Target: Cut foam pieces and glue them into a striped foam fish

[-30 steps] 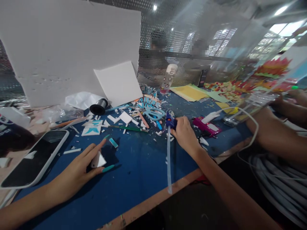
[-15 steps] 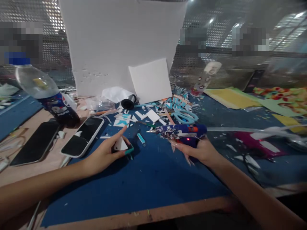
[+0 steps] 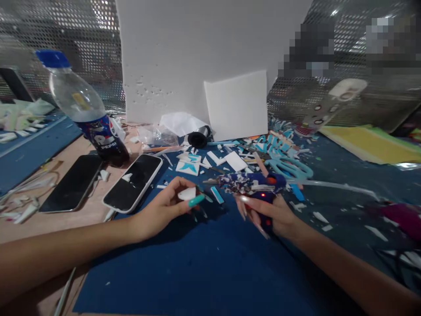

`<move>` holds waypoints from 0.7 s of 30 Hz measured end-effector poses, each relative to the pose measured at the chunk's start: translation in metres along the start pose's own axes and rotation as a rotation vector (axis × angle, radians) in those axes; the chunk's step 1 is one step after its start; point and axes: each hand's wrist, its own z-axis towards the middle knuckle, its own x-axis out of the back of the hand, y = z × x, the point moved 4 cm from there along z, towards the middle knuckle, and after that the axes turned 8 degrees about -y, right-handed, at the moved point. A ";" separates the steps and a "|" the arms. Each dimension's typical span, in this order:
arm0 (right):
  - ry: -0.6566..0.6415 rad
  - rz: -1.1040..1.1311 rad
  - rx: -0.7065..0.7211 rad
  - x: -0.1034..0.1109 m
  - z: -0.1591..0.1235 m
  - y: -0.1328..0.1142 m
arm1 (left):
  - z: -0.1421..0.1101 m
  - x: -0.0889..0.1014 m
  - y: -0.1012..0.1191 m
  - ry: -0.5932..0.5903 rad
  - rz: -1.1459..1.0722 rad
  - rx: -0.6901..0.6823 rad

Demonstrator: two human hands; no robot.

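Note:
My left hand [image 3: 166, 210] pinches a small white foam piece [image 3: 186, 193] between thumb and fingers, just above the blue mat [image 3: 204, 267]. My right hand [image 3: 268, 215] grips a blue hot glue gun [image 3: 251, 183] with a red light on its side. The gun's nozzle points left toward the white piece, a short gap away. A clear glue stick [image 3: 332, 186] trails from the gun's back to the right.
Two phones [image 3: 133, 182] [image 3: 74, 182] lie at the left beside a Pepsi bottle [image 3: 86, 107]. Foam scraps, light blue scissors [image 3: 289, 168] and a black tape roll [image 3: 197, 139] litter the mat's far side. White foam boards [image 3: 197, 57] lean on the mesh wall. Yellow paper [image 3: 371, 147] lies right.
My right hand lifted the glue gun off the mat and brought it left toward the white piece. My left hand raised that piece. The view swung left.

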 end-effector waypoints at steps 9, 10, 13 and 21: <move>0.046 0.325 -0.058 -0.001 0.007 -0.008 | 0.001 0.003 0.002 0.027 -0.614 0.219; 0.022 0.348 -0.069 -0.003 0.007 -0.007 | 0.000 0.003 0.002 0.052 -0.625 0.238; -0.009 0.427 -0.088 -0.012 0.005 -0.002 | -0.001 0.003 0.003 0.100 -0.633 0.263; 0.140 0.569 -0.158 -0.020 0.005 0.013 | 0.001 0.006 -0.001 0.190 -0.482 0.280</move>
